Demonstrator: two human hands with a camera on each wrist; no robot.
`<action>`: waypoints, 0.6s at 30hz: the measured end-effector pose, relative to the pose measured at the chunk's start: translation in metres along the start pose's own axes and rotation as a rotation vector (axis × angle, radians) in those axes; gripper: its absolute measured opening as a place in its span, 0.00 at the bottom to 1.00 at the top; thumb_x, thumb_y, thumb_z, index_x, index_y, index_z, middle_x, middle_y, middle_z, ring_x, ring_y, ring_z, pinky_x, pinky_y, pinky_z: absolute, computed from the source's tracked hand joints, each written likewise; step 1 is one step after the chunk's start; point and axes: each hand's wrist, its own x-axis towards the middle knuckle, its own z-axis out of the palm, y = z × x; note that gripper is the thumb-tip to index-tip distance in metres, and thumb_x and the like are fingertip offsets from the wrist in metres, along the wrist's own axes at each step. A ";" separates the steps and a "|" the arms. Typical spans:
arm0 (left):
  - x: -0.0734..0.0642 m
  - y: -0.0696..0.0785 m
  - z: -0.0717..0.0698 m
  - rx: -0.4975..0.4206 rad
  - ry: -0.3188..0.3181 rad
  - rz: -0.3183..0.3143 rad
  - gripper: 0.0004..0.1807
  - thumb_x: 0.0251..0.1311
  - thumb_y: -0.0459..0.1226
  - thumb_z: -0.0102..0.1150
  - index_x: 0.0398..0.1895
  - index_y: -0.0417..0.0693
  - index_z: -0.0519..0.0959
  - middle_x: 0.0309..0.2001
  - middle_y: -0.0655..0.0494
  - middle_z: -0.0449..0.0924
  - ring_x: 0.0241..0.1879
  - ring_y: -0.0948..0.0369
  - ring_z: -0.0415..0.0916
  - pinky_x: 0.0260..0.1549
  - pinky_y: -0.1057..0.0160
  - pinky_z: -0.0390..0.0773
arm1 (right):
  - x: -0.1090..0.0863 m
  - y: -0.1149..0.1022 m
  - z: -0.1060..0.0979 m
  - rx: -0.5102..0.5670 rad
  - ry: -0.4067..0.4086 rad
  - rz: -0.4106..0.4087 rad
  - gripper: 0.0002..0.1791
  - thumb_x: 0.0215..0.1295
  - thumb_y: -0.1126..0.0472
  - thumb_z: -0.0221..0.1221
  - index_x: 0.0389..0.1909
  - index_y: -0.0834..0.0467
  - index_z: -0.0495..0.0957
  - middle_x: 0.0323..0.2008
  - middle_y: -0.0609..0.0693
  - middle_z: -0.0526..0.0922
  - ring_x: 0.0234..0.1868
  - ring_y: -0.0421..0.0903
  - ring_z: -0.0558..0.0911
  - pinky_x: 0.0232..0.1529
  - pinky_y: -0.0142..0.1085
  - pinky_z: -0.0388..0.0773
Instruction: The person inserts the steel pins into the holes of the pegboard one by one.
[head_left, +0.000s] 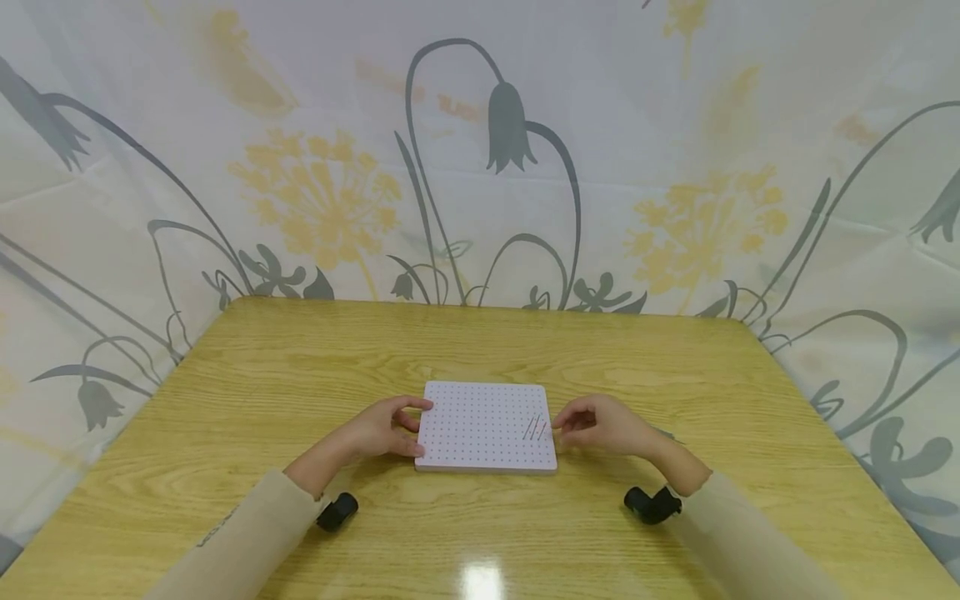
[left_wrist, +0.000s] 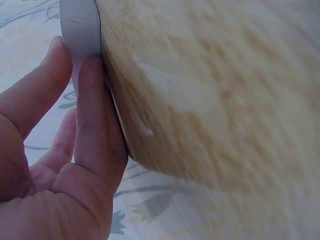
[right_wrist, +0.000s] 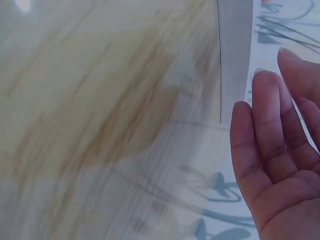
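Observation:
A white pegboard (head_left: 480, 429) with a grid of small holes lies flat on the table. Several thin, needle-like sticks (head_left: 533, 427), at least one reddish, appear at its right side; whether they stand or lie is too small to tell. My left hand (head_left: 378, 429) holds the board's left edge, and in the left wrist view its fingers (left_wrist: 92, 100) are against the board's side wall (left_wrist: 82, 30). Close by the right edge is my right hand (head_left: 603, 425), its fingers loosely bent. The right wrist view shows nothing between those fingers (right_wrist: 267, 110) and thumb.
The board rests on a yellowish wood-grain table (head_left: 480, 342). Some thin dark grey thing (head_left: 665, 434), partly hidden, lies behind my right wrist. Black wrist cameras (head_left: 337, 512) hang at both sleeves. A flower-printed cloth (head_left: 480, 208) rises behind the table.

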 end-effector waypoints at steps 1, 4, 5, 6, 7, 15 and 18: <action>0.000 0.000 0.000 0.000 -0.002 0.001 0.36 0.47 0.27 0.69 0.62 0.38 0.67 0.43 0.44 0.70 0.35 0.57 0.73 0.33 0.62 0.75 | -0.002 0.000 -0.002 -0.004 0.007 0.006 0.09 0.59 0.68 0.62 0.39 0.67 0.80 0.34 0.53 0.81 0.34 0.44 0.79 0.35 0.34 0.76; 0.001 -0.001 0.000 -0.002 -0.006 0.003 0.36 0.47 0.27 0.69 0.62 0.38 0.67 0.43 0.44 0.70 0.35 0.57 0.73 0.33 0.63 0.75 | -0.008 0.001 -0.008 -0.015 0.029 0.017 0.10 0.59 0.67 0.62 0.41 0.68 0.79 0.34 0.54 0.81 0.34 0.44 0.79 0.35 0.34 0.76; 0.001 -0.001 0.000 -0.002 -0.004 0.003 0.36 0.47 0.27 0.69 0.62 0.38 0.67 0.43 0.44 0.70 0.35 0.57 0.73 0.33 0.63 0.75 | -0.010 0.002 -0.010 -0.021 0.037 0.021 0.11 0.59 0.67 0.62 0.41 0.68 0.79 0.34 0.54 0.81 0.34 0.44 0.79 0.36 0.33 0.76; 0.001 -0.001 0.000 -0.002 -0.004 0.003 0.36 0.47 0.27 0.69 0.62 0.38 0.67 0.43 0.44 0.70 0.35 0.57 0.73 0.33 0.63 0.75 | -0.012 0.002 -0.013 -0.026 0.045 0.022 0.11 0.60 0.67 0.62 0.41 0.69 0.79 0.35 0.55 0.81 0.34 0.44 0.79 0.36 0.33 0.76; 0.001 -0.001 0.000 -0.004 -0.003 0.002 0.36 0.47 0.27 0.69 0.62 0.38 0.67 0.43 0.43 0.70 0.35 0.57 0.73 0.33 0.63 0.75 | -0.014 0.003 -0.015 -0.033 0.053 0.024 0.11 0.60 0.67 0.61 0.41 0.69 0.79 0.35 0.55 0.81 0.34 0.43 0.79 0.36 0.33 0.76; 0.000 0.000 0.000 -0.006 -0.009 0.007 0.36 0.47 0.27 0.68 0.63 0.38 0.66 0.44 0.43 0.70 0.36 0.56 0.75 0.34 0.61 0.76 | -0.030 0.018 -0.030 -0.073 0.114 -0.035 0.11 0.61 0.64 0.61 0.40 0.68 0.79 0.33 0.50 0.81 0.33 0.41 0.79 0.32 0.33 0.76; -0.001 0.000 0.000 0.001 -0.009 0.008 0.36 0.48 0.27 0.69 0.63 0.38 0.66 0.44 0.43 0.70 0.37 0.56 0.75 0.35 0.61 0.76 | -0.035 0.024 -0.035 -0.069 0.139 -0.049 0.12 0.61 0.63 0.61 0.40 0.69 0.79 0.33 0.52 0.81 0.32 0.40 0.79 0.32 0.32 0.76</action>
